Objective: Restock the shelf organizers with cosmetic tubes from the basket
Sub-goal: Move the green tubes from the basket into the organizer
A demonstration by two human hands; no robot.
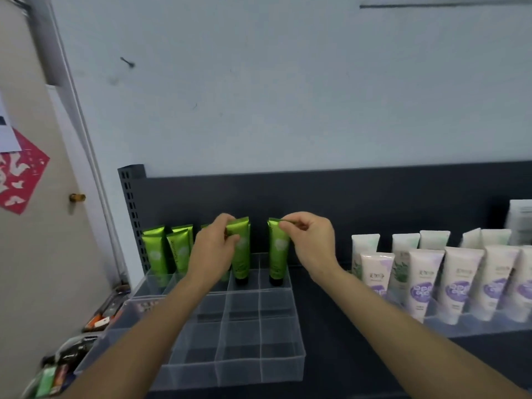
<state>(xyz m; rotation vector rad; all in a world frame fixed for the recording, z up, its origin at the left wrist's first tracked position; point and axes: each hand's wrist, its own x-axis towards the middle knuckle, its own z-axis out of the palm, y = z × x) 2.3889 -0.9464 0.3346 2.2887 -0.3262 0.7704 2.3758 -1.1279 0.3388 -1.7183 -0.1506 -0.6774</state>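
A clear tiered organizer sits on the dark shelf, with its front rows of cells bare. Several green tubes stand cap-down in its back row. My left hand grips the top of one green tube standing in a back cell. My right hand pinches the crimped top of another green tube one cell to the right. Both tubes are upright with their black caps down in the cells. A basket with mixed tubes shows at the bottom left corner.
A second clear organizer to the right holds several white and purple tubes with pale green ones behind. The shelf's dark back panel and slotted upright rise behind. A door with a knob stands at left.
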